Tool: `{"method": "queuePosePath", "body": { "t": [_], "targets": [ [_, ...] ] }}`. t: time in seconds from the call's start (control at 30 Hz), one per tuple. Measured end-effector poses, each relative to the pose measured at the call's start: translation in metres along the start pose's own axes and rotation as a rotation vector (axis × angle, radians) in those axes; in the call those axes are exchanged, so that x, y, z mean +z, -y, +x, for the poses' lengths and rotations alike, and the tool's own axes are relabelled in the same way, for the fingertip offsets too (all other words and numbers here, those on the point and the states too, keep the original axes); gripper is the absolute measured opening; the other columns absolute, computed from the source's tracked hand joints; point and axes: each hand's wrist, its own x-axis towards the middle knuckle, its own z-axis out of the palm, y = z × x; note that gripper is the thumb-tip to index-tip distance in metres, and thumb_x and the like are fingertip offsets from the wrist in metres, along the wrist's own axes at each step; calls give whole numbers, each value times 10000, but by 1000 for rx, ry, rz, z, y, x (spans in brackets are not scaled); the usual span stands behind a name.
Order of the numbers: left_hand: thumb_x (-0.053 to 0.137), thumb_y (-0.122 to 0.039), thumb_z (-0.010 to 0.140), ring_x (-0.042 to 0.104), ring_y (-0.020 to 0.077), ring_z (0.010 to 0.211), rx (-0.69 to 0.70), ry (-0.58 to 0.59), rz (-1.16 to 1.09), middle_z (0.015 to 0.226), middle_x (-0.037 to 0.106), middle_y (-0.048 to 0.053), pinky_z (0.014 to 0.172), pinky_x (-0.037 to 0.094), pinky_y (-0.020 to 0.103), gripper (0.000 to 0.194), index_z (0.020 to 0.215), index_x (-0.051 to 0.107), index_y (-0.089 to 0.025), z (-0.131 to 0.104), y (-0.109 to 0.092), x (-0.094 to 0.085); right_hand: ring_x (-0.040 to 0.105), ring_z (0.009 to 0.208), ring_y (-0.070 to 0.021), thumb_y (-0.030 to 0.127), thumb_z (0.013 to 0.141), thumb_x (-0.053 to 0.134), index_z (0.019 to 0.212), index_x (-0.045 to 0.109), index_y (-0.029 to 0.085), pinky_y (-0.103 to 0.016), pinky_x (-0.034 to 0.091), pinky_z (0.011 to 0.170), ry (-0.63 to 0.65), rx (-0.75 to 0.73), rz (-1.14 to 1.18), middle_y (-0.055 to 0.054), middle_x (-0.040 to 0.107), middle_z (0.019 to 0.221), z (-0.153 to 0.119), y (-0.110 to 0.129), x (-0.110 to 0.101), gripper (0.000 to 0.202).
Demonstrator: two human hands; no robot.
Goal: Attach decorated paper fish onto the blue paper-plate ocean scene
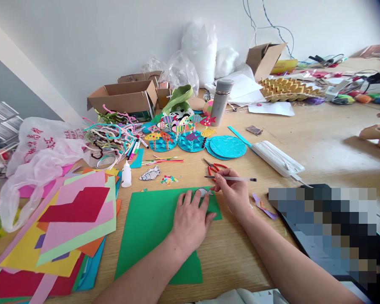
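Observation:
My left hand (191, 217) lies flat with its fingers spread on a sheet of green paper (152, 236). Partly under its fingertips, at the sheet's upper edge, is a small pale fish cutout (204, 192). My right hand (232, 194) grips a pencil (237, 179) beside that edge, the shaft nearly level and the dark point toward the left. Just behind the pencil lies a red-handled tool (213, 167), scissors or pliers. A second fish cutout (150, 173), black and white, rests beyond the sheet near a scatter of coloured paper bits (170, 180).
Coloured paper (79, 207) is piled at left, before tangled pipe cleaners (112, 133). Behind are a white bottle (126, 174), blue discs (228, 146) and a grey flask (221, 103). A power strip (277, 158) and blurred-out screen (323, 232) sit right, near another person's hand (378, 134).

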Motion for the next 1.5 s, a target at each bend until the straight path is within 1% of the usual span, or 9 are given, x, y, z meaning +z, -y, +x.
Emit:
{"method": "queuePosePath", "body": {
  "t": [0.17,0.27,0.37,0.43,0.57,0.73,0.93,1.27,1.5],
  "targets": [
    [476,-430,921,421,283,1128,0,0,9,1307,518,52,946,399,458,457,1320,489,-209,0,-1,-1,513,466,-104,454,713,697,791,577,194,-262,471,437,121,44,-39,23,555,666,2,2,4,296],
    [469,-435,923,435,280,1087,-8,12,30,1306,523,48,882,430,444,457,1319,492,-209,-1,-2,-3,493,474,-103,448,751,670,777,586,189,-245,426,442,179,12,-104,20,543,629,2,-2,5,274],
    [453,-434,930,467,255,991,-13,33,50,1316,519,55,773,457,414,461,1330,479,-206,-1,-4,-6,497,513,-111,468,796,625,801,578,191,-241,421,470,183,-17,-158,15,543,635,2,-6,5,281],
    [448,-426,933,476,244,956,-10,38,58,1320,519,73,748,459,406,471,1338,469,-185,-1,-6,-8,516,552,-121,477,825,591,821,568,193,-242,426,493,189,-40,-208,2,562,666,2,-8,6,286],
    [458,-412,931,488,250,957,-8,38,69,1300,542,108,766,460,403,460,1288,512,-128,-1,-8,-10,543,621,-142,458,875,527,847,562,194,-255,437,540,229,-90,-316,-19,586,713,0,-8,8,267],
    [488,-403,917,507,256,953,-9,27,71,1271,567,144,770,465,398,472,1260,535,-82,-1,-8,-6,534,621,-142,400,887,516,835,564,191,-261,426,550,278,-136,-421,-20,599,718,-3,-6,13,220],
    [496,-409,913,529,249,917,-19,27,41,1278,571,142,771,465,395,489,1283,528,-91,-1,-7,-6,565,646,-150,356,891,498,817,553,187,-267,444,580,338,-153,-473,-30,620,725,-3,-1,16,192],
    [518,-422,902,536,251,918,-41,31,3,1265,594,139,774,475,401,516,1279,537,-71,-1,-8,-7,584,651,-156,347,890,487,830,553,183,-271,450,588,352,-153,-531,-42,636,741,-3,-2,17,186],
    [504,-424,908,536,258,942,-42,45,-5,1298,570,149,773,477,405,521,1293,526,-73,-1,-9,-8,579,645,-161,334,884,483,818,550,183,-277,446,594,362,-161,-559,-40,636,717,-2,-1,18,178]
  ]
}}
